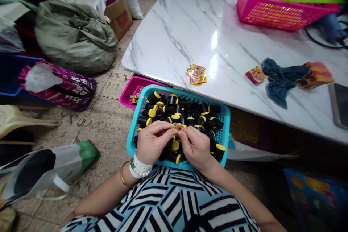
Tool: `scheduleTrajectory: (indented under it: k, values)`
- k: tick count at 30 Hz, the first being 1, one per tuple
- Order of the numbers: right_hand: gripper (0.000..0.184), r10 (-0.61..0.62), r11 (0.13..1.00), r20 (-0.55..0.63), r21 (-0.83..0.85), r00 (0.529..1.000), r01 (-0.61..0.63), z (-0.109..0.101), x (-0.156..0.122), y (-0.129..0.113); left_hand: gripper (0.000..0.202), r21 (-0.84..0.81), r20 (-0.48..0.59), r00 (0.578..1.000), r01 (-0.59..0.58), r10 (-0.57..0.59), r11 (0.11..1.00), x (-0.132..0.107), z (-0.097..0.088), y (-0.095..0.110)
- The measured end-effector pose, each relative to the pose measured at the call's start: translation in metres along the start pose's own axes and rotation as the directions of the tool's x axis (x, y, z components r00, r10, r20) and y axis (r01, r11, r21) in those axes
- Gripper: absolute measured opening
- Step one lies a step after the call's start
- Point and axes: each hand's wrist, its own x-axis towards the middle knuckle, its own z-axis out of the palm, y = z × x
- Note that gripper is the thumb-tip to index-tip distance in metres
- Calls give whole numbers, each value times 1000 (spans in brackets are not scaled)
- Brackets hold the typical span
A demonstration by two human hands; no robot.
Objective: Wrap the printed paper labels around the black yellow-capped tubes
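Note:
A turquoise basket [226, 116] rests on my lap, filled with several black tubes with yellow caps [174, 109]. Over it, my left hand [151, 141] and my right hand [196, 146] meet, fingers pinched together on a small orange and yellow sticker [178, 126] held between them. A bead bracelet and a gold bangle sit on my left wrist.
A white marble table [217, 40] stands ahead with a small stack of stickers [196, 74], a dark cloth [280, 78], small packets and pink [268, 12] and green baskets. A pink tray [133, 88] lies on the floor. Bags and sacks [74, 36] crowd the left.

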Motion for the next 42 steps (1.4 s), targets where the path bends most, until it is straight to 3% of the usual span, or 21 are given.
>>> scheduleTrajectory:
  k: [4, 7, 10, 15, 20, 23, 25, 27, 28, 31, 34, 39, 42]
  values:
    - [20, 3, 998, 49, 63, 999, -6, 0, 3, 0, 4, 93, -50, 996, -70, 75, 993, -1, -6, -5]
    - [10, 120, 984, 33, 128, 992, -123, -3, 7, 0, 4, 140, -58, 990, -118, 128, 983, -2, -7, -6]
    - [8, 217, 961, 49, 164, 975, -222, -4, 9, 0, 3, 99, -20, 995, -96, 99, 990, -2, -6, -3]
    - [12, 166, 979, -1, 121, 986, -165, -3, 9, -1, 10, 53, 29, 996, 88, -90, 995, -1, -7, 2]
    - [17, 168, 961, 101, 207, 981, -186, -16, 18, 4, 19, -97, 181, 926, 351, -330, 931, 5, -15, 2]
    - [12, -13, 1000, 214, 21, 977, 9, -31, 19, 8, 20, -214, 168, 894, 445, -416, 870, 9, -25, 2]
    - [16, -138, 972, 430, -115, 892, 206, -39, 16, 9, 25, -292, 170, 871, 491, -461, 821, 10, -31, 2]
    - [23, -139, 911, 579, -243, 804, 333, -42, 9, 11, 28, -344, 187, 854, 519, -485, 782, 12, -34, 2]
    - [26, -110, 882, 604, -307, 790, 357, -42, 5, 12, 29, -352, 196, 851, 526, -488, 775, 12, -35, 2]
    - [30, -40, 835, 598, -421, 801, 355, -44, -4, 14, 28, -348, 220, 847, 531, -483, 773, 13, -32, 3]
    - [33, -14, 846, 581, -427, 814, 319, -53, -8, 16, 30, -350, 254, 827, 562, -501, 750, 14, -27, 6]
    - [44, 70, 876, 463, -453, 883, 168, -69, -18, 29, 30, -378, 282, 796, 605, -535, 701, 17, -18, 6]
    - [41, 94, 874, 402, -471, 911, 118, -69, -25, 39, 29, -390, 302, 787, 617, -539, 683, 19, -13, 3]
